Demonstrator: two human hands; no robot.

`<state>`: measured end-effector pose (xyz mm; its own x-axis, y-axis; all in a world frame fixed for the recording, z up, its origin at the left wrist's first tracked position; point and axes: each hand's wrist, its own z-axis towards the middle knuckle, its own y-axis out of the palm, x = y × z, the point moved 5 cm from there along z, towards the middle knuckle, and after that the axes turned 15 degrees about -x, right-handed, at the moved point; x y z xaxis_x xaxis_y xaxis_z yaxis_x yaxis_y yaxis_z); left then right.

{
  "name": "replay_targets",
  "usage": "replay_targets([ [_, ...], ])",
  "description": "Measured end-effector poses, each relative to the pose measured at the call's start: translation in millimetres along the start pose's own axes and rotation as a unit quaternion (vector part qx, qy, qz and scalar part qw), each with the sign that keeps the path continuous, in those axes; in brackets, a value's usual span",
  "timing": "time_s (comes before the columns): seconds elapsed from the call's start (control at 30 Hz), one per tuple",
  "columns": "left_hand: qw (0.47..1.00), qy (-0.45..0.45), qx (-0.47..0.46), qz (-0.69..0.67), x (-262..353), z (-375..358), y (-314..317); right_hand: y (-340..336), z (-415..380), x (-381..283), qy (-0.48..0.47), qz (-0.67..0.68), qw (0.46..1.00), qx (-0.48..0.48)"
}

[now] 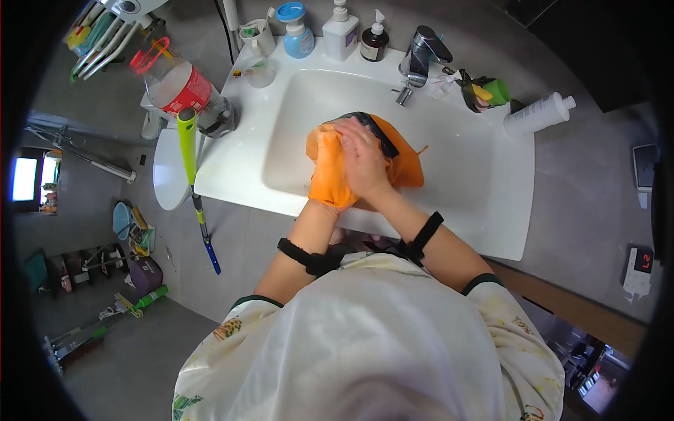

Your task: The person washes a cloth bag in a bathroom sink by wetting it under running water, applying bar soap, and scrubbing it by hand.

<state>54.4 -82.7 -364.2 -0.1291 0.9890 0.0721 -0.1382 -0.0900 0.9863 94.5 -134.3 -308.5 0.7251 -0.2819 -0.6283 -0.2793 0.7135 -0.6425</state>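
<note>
My left hand is hidden inside a wet-looking orange cloth item (406,168) with a dark grey band, and only my left wrist (323,210) shows at its edge. The fabric clings around that hand like a mitt. Across it lies my right hand (364,156), fingers stretched out and pressed flat on the orange cloth. Both hands are over the front left part of the white sink basin (463,182). More of the orange cloth spreads out behind and to the right of my right hand, partly covered by it.
A chrome faucet (421,56) stands at the back rim. Along the back left are pump bottles, including a blue one (298,41), and a cup (257,36). A large plastic bottle (189,91) and a green-handled stick (188,144) are left. A white bottle (539,114) lies right.
</note>
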Motion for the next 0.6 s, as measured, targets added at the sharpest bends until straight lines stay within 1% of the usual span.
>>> replay_targets([
  [0.03, 0.954, -0.028, -0.036, 0.295, 7, 3, -3, 3, 3, 26, 0.050, 0.047, 0.997, -0.017],
  [0.07, 0.898, -0.050, -0.056, 0.433, 9, 1, 1, 6, 6, 52, 0.102, 0.094, 0.990, -0.032],
  [0.1, 0.822, -0.063, -0.073, 0.561, 10, -1, 6, 10, 6, 81, 0.210, 0.160, 0.963, -0.057],
  [0.13, 0.934, -0.052, -0.064, 0.348, 11, -8, 17, 16, 5, 127, 0.296, 0.220, 0.925, -0.087],
  [0.17, 0.992, -0.038, -0.050, 0.114, 14, -10, 27, 11, -1, 152, 0.324, 0.249, 0.911, -0.060],
  [0.2, 0.991, -0.041, -0.055, 0.113, 22, -5, 35, 1, -5, 169, 0.349, 0.279, 0.894, -0.033],
  [0.23, 0.983, -0.049, -0.140, 0.112, 32, -1, 48, -17, -8, 176, 0.347, 0.278, 0.895, -0.033],
  [0.27, 0.968, -0.052, -0.221, 0.109, 45, -3, 57, -33, -18, 178, 0.383, 0.375, 0.844, -0.017],
  [0.3, 0.925, -0.025, -0.155, 0.346, 58, -5, 36, -38, -27, 172, 0.417, 0.467, 0.780, -0.006],
  [0.33, 0.826, -0.029, -0.063, 0.560, 70, -8, 14, -39, -26, 158, 0.413, 0.469, 0.781, -0.016],
  [0.37, 0.939, 0.017, 0.052, 0.339, 52, 2, 22, -46, -23, 145, 0.390, 0.467, 0.792, 0.053],
  [0.4, 0.981, 0.056, 0.162, 0.089, 30, 5, 21, -49, -26, 136, 0.369, 0.463, 0.796, 0.126],
  [0.43, 0.981, 0.052, 0.164, 0.091, 13, 1, 2, -29, -27, 121, 0.258, 0.405, 0.867, 0.130],
  [0.47, 0.994, 0.018, 0.080, -0.073, -14, -3, -26, 42, -52, 152, 0.278, 0.576, 0.766, 0.062],
  [0.5, 0.971, -0.017, -0.003, -0.238, -32, -8, -36, 63, -62, 154, 0.280, 0.653, 0.703, 0.030],
  [0.53, 0.970, -0.022, 0.001, -0.243, -38, -10, -23, 85, -72, 154, 0.290, 0.719, 0.632, 0.000],
  [0.57, 0.987, -0.035, 0.092, -0.125, -37, -10, -4, 39, -47, 117, 0.186, 0.372, 0.907, -0.068],
  [0.6, 0.983, -0.046, 0.176, -0.001, -32, -10, 3, 10, -22, 72, 0.039, -0.052, 0.991, -0.121],
])
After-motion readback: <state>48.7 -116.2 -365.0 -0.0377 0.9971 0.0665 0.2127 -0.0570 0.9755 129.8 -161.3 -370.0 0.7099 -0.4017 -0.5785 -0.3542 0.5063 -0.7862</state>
